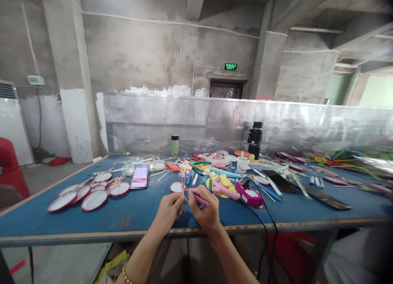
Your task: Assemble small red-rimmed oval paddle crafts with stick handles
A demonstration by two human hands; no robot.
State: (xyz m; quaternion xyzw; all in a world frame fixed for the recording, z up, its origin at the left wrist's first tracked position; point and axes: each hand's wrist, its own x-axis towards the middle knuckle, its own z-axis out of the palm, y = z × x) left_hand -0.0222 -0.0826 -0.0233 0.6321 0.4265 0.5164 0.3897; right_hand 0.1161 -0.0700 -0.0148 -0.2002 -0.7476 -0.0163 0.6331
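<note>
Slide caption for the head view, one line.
Left hand holds a thin stick, right hand a pink pen, at a cluttered blue table.

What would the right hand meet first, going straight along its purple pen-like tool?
Probably the thin stick in the left hand, near the tip of the purple tool; contact is unclear.

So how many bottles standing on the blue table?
2: a green bottle near the mesh divider, and a black bottle right of it. Any lying flat may be hidden.
</note>
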